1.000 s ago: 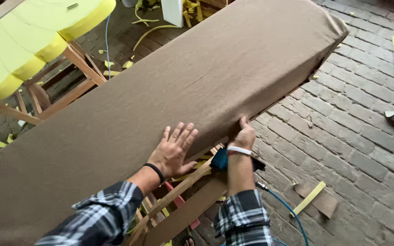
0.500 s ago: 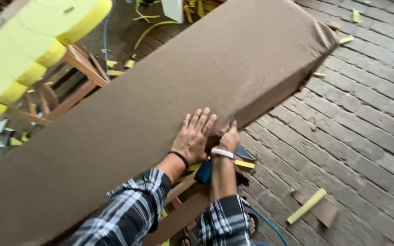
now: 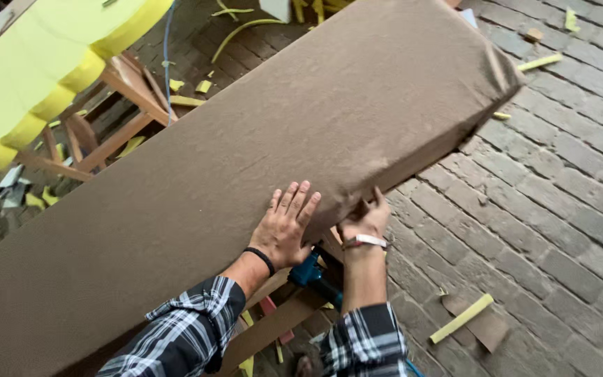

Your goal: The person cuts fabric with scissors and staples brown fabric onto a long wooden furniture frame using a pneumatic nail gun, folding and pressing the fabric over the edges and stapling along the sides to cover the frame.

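A long cushion wrapped in brown fabric [image 3: 246, 160] lies diagonally across a wooden frame [image 3: 273, 328]. My left hand [image 3: 286, 227] rests flat on the fabric near its lower edge, fingers spread. My right hand [image 3: 364, 222] pinches the fabric's edge where it folds under the cushion. A teal tool [image 3: 308, 269] sits just below, between my forearms, partly hidden by the frame.
Yellow foam cushions [image 3: 43, 77] lie on another wooden frame [image 3: 116, 105] at the upper left. The brick floor [image 3: 546, 230] is strewn with yellow foam strips [image 3: 462, 319], a brown scrap beside one of them, and a blue hose [image 3: 167, 42].
The view has shifted along the cushion. My left hand slid forward on the fabric, and my right hand moved up to grip the fabric edge.
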### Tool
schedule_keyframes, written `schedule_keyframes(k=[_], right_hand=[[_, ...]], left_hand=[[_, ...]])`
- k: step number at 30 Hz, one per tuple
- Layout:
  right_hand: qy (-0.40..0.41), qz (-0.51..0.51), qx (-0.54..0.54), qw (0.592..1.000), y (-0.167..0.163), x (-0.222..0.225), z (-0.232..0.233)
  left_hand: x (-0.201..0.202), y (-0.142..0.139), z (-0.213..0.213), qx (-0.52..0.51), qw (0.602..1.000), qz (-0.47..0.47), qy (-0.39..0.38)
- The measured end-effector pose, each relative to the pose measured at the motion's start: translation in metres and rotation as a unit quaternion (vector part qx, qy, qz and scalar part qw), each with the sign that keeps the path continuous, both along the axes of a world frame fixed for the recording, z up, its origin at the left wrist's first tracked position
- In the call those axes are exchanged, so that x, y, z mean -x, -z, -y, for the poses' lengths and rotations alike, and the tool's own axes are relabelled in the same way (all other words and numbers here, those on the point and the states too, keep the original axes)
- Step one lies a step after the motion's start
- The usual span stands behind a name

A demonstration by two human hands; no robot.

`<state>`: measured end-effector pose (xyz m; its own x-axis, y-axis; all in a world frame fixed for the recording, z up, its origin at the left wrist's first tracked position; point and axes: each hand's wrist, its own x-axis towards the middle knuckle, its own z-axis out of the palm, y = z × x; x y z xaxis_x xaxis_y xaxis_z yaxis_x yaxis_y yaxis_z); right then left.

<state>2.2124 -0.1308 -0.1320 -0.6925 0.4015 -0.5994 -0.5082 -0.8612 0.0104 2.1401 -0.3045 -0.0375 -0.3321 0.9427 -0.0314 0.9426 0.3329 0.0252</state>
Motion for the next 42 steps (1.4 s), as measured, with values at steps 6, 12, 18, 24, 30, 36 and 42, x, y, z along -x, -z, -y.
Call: schedule_keyframes(k=[6, 12, 18, 24, 30, 36, 42], right_hand=[[-0.023, 0.219, -0.052, 0.974, -0.014, 0.011, 0.009], [0.152, 0.317, -0.382, 0.855, 0.012, 0.005, 0.023], [-0.013, 0.094, 0.114, 0.989, -0.018, -0.014, -0.018], [-0.056, 0.047, 0.008, 0.997, -0.049, -0.014, -0.013], [-0.102, -0.056, -0.113, 0.987, -0.021, -0.014, -0.015], [-0.081, -0.065, -0.013, 0.995, -0.018, -0.010, -0.018], [-0.169, 0.045, 0.124, 0.977, -0.025, -0.014, -0.041]], left_hand=[[-0.007, -0.002, 0.003, -0.034, 0.999, -0.004, 0.016], [-0.004, -0.003, 0.000, 0.038, 0.999, -0.016, -0.006], [-0.006, -0.012, 0.005, -0.004, 0.999, 0.033, 0.005], [-0.008, -0.022, -0.033, 0.078, 0.996, 0.045, -0.026], [-0.007, -0.001, -0.102, 0.003, 1.000, 0.002, 0.013], [-0.003, 0.011, -0.096, -0.036, 0.999, -0.029, -0.010], [-0.004, 0.020, -0.097, -0.062, 0.998, -0.014, -0.006]])
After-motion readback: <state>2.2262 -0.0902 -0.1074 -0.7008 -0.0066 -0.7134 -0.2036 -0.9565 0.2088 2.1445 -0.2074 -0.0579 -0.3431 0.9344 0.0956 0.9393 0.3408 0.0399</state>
